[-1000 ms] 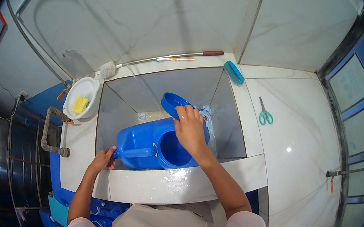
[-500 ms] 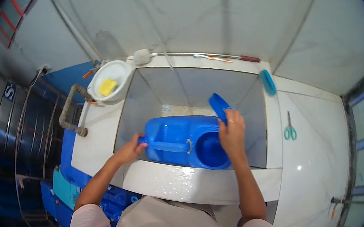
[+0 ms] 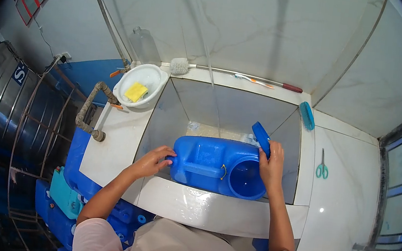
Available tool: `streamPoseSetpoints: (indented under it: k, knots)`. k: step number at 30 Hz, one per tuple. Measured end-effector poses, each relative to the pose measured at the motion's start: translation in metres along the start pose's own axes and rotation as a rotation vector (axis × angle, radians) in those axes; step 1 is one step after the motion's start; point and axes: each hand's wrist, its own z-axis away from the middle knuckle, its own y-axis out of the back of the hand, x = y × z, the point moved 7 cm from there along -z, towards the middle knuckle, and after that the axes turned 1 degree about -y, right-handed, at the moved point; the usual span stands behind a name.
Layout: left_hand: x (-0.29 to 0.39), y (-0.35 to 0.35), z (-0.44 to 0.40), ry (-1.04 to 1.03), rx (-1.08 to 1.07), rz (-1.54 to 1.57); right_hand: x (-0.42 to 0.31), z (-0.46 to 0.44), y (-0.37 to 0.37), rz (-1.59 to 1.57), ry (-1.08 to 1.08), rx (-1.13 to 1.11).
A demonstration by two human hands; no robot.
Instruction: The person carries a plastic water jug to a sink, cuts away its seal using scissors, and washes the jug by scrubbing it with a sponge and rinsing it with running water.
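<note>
A blue plastic water jug (image 3: 203, 148) lies on its side across the front of a tiled basin, handle up. Its wide round mouth opens at the right end, and the inside looks dark blue. My left hand (image 3: 149, 162) curls its fingers around the small spout at the jug's left end. Beside the wide mouth, my right hand (image 3: 271, 166) pinches a round blue lid (image 3: 261, 135), tilted up above the jug's far edge. My right fingertips are close to the mouth's rim; whether they touch it I cannot tell.
Around the basin runs a white tiled ledge (image 3: 192, 206), wet in front. On it are a white bowl (image 3: 151, 101) with a yellow sponge (image 3: 136, 92), a long-handled brush (image 3: 180, 66), toothbrushes (image 3: 253, 81), a teal brush (image 3: 306, 116) and scissors (image 3: 322, 170). Pipes (image 3: 83, 112) stand left.
The view has shifted, so the basin and jug appear lower and farther right. My right hand has lowered slightly beside the mouth with the lid. My left hand stays at the spout.
</note>
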Motion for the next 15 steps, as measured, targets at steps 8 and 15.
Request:
streamPoseSetpoints:
  k: [8,15]
  knots:
    - [0.096,-0.029,-0.013,-0.539,0.226,-0.512,-0.011,-0.007,-0.005,0.034,-0.028,-0.079]
    - [0.093,-0.073,-0.039,-0.343,0.021,-0.558,-0.061,-0.074,-0.103,-0.03,0.393,-0.644]
